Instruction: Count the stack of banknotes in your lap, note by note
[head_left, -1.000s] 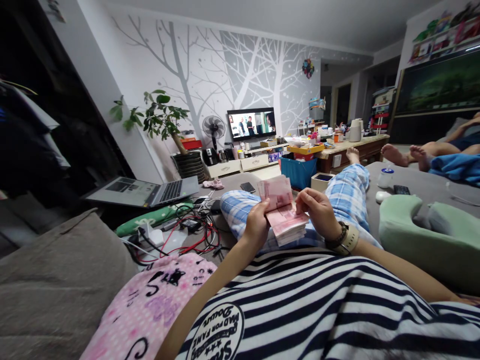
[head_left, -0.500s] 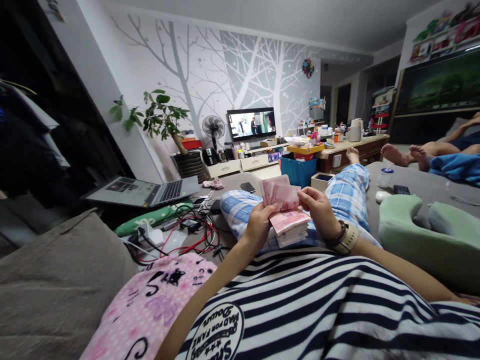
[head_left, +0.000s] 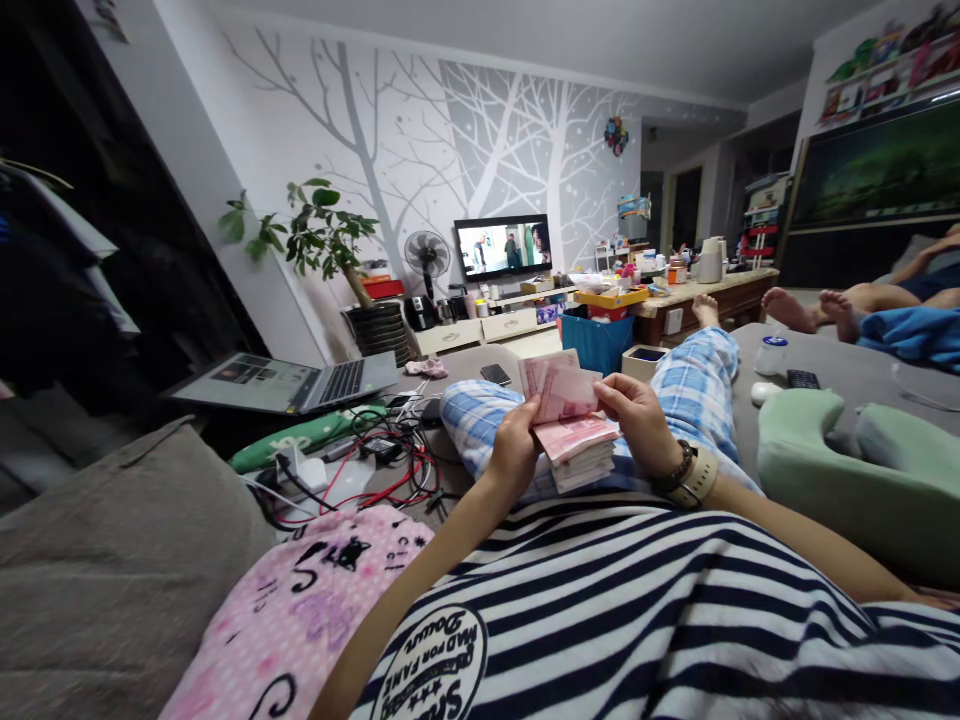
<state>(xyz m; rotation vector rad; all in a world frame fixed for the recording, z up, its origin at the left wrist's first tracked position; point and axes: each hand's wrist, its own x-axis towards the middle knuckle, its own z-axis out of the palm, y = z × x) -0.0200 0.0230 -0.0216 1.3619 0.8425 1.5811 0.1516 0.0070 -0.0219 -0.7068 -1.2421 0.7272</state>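
A thick stack of pink banknotes (head_left: 574, 445) is held over my lap, its layered lower edges facing me. My left hand (head_left: 516, 440) is closed on the stack's left side, the thumb lying along the notes. Several notes stand fanned upward at the top of the stack. With thumb and fingers, my right hand (head_left: 634, 415) pinches the right edge of an upper banknote (head_left: 570, 392). A watch (head_left: 699, 478) and a dark bracelet are on my right wrist. Beneath the money are my legs in blue checked trousers (head_left: 480, 415).
To the left lie an open laptop (head_left: 300, 385), tangled cables (head_left: 405, 460) and a pink blanket (head_left: 322, 590). A phone (head_left: 495, 374) rests beyond my knee. On the right are a green neck pillow (head_left: 810, 450), a jar (head_left: 771, 355) and another person's bare feet (head_left: 795, 308).
My left thumb has slid up a little along the notes. The stack has shifted slightly, and my right hand keeps its pinch at nearly the same spot.
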